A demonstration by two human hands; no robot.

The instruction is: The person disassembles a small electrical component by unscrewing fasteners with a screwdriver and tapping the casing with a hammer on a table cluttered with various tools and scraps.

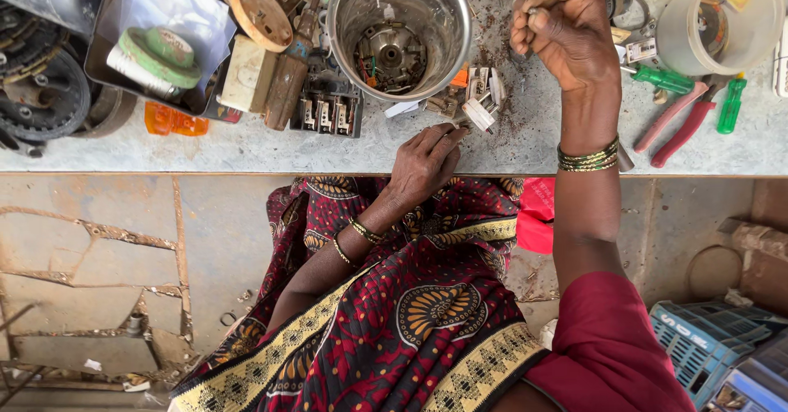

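Observation:
My left hand (424,162) rests palm down on the front edge of the grey worktop (246,145), its fingertips touching a small white and metal switch part (478,113). My right hand (565,30) is raised over the worktop, fingers curled and pinching a tiny metal piece between thumb and forefinger. A steel mixer jar (400,30) stands open just left of my right hand, with a blade base and small parts inside. Loose switch pieces and rusty debris lie between the jar and my left hand.
A worn screwdriver (291,67) and a black switch block (328,110) lie left of the jar. Red-handled pliers (677,121), green screwdrivers (730,104) and a clear plastic tub (722,18) sit at the right. A blue crate (706,338) stands on the floor.

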